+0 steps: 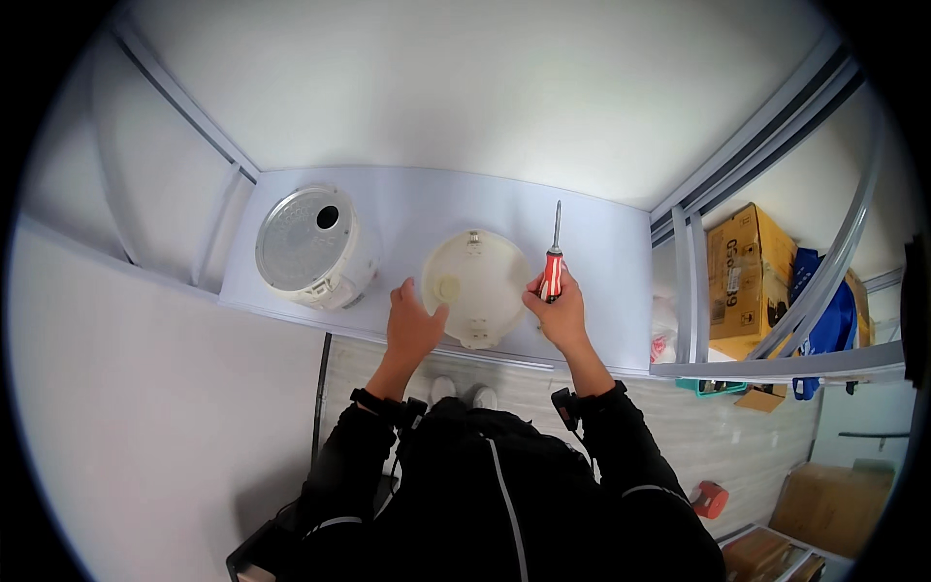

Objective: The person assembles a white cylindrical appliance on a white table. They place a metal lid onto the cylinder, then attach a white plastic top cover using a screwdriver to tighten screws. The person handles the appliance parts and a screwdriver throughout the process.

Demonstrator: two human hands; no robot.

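Note:
A screwdriver [552, 277] with a red and white handle is gripped in my right hand [561, 308], its metal shaft pointing away from me. Between my hands a round cream-coloured lid [490, 281] lies on the white table, with small metal fittings at its far and near edges and a yellowish round spot on its left part. My left hand [414, 320] is at the lid's left edge, thumb and fingers apart, holding nothing. Farther left stands a white cylindrical appliance body [315, 247] with a grey top that has a dark round hole.
The white table [398, 199] meets a wall at its far side. Metal frame posts [690, 281] rise at the right end. Beyond them are a cardboard box [745, 276] and a blue bag [832, 306]. A red object [711, 500] lies on the floor at lower right.

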